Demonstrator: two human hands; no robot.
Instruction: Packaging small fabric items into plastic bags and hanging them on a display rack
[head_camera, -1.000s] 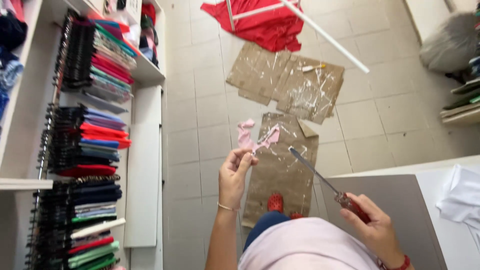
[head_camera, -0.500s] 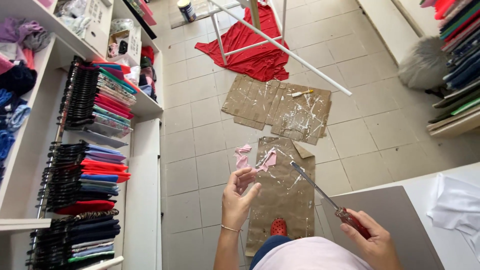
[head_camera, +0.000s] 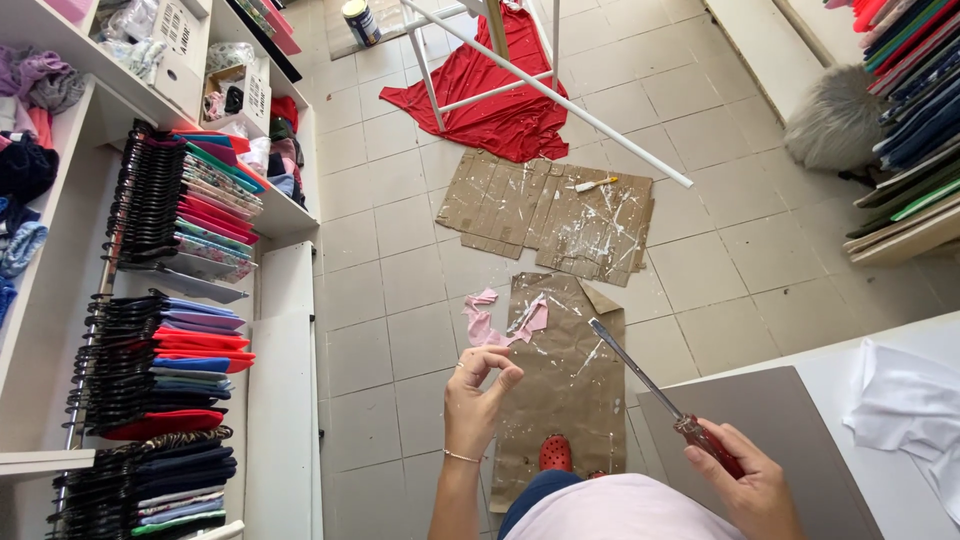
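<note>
left hand (head_camera: 478, 385) pinches something tiny (unclear); right hand (head_camera: 745, 480) grips one screwdriver (head_camera: 650, 390)

1. We see a red cloth (head_camera: 500, 100) crumpled on the tiled floor under a white metal frame (head_camera: 540, 90).
2. Paint-splattered brown cardboard sheets (head_camera: 550, 215) lie nearby.
3. Folded colourful garments (head_camera: 200, 340) hang on black hangers at left.
4. A grey fluffy cushion (head_camera: 835, 125) sits at right.

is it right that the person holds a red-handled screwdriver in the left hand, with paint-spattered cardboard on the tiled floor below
Not quite. The head view shows the screwdriver held by its red handle in the right hand, not the left. The left hand is raised with its fingertips pinched together. The rest holds: paint-spattered cardboard lies on the tiled floor.
</note>
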